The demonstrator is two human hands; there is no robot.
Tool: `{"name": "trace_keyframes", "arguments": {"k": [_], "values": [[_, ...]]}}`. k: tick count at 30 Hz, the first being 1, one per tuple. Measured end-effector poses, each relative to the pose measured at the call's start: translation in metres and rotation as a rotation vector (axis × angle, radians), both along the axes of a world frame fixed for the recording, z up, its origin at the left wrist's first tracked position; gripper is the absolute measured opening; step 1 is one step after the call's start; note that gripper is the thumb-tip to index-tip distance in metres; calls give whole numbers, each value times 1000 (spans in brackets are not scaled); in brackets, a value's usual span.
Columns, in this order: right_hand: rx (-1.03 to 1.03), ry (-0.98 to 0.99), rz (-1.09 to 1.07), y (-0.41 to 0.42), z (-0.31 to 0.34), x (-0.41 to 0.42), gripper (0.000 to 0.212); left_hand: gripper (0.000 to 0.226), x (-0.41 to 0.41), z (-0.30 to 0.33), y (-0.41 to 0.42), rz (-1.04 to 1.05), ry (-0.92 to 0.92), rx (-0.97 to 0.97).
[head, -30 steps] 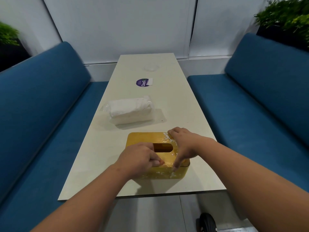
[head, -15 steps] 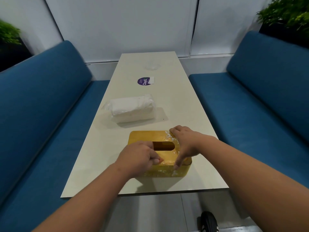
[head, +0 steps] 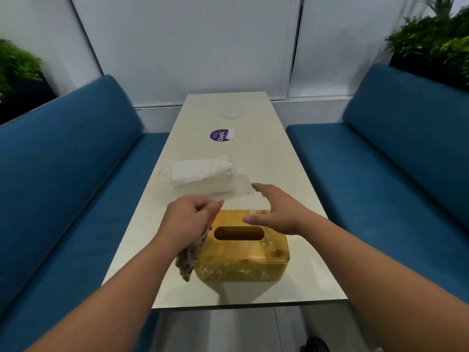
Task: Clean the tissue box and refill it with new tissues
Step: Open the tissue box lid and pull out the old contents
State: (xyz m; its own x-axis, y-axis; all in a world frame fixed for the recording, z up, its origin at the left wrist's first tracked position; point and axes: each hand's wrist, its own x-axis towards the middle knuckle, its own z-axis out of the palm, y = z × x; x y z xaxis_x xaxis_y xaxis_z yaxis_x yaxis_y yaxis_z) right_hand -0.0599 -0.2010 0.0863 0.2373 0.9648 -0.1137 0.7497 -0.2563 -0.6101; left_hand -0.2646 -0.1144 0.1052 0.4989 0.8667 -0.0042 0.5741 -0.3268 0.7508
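Note:
A golden tissue box point(head: 243, 257) with an oval slot in its lid stands near the table's front edge, speckled with white bits. My left hand point(head: 189, 222) hovers at the box's left side, shut on a crumpled brownish cloth point(head: 190, 257) that hangs down beside the box. Above the box's far right corner my right hand point(head: 276, 212) floats with its fingers spread, holding nothing. A pack of white tissues point(head: 200, 174) in clear wrap lies just beyond the box, on the left half of the table.
The long cream table point(head: 279, 158) carries a round purple sticker point(head: 219, 135) and a clear smudge farther back. Blue sofas point(head: 63, 174) flank both sides. Plants stand behind each sofa. A dark shoe point(head: 314, 345) shows on the floor below.
Both hands have lifted off the box. My left hand now shows the cloth hanging from it, and my right hand has opened above the lid.

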Motion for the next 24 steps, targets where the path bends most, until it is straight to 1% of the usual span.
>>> {"name": "trace_keyframes", "arguments": {"k": [2, 3, 4, 5, 6, 8, 10, 12, 15, 17, 20, 24], "values": [[139, 220, -30, 7, 16, -17, 64, 28, 20, 13, -5, 175, -276, -172], [173, 318, -15, 11, 24, -25, 55, 31, 32, 19, -8, 218, -408, -320], [197, 393, -6, 14, 32, -32, 52, 32, 42, 26, -13, 245, -534, -490], [215, 413, -4, 16, 39, -35, 54, 31, 50, 32, -16, 258, -641, -625], [226, 376, -1, 17, 48, -36, 55, 29, 57, 37, -18, 253, -718, -709], [218, 140, 8, 17, 64, -30, 55, 28, 63, 47, -22, 230, -857, -824], [180, -82, 21, 17, 74, -22, 55, 32, 66, 53, -23, 183, -945, -909], [137, -182, 1, 20, 77, -13, 56, 36, 69, 57, -26, 115, -983, -938], [147, -228, -76, 19, 78, -1, 43, 29, 73, 55, -28, 30, -978, -934], [172, -182, -86, 14, 79, 5, 41, 28, 74, 51, -25, 18, -906, -875], [141, -59, -77, 8, 75, 10, 49, 35, 76, 43, -16, 79, -722, -727], [101, -36, -52, 9, 62, 13, 35, 26, 83, 33, -14, -27, -646, -683]]}}
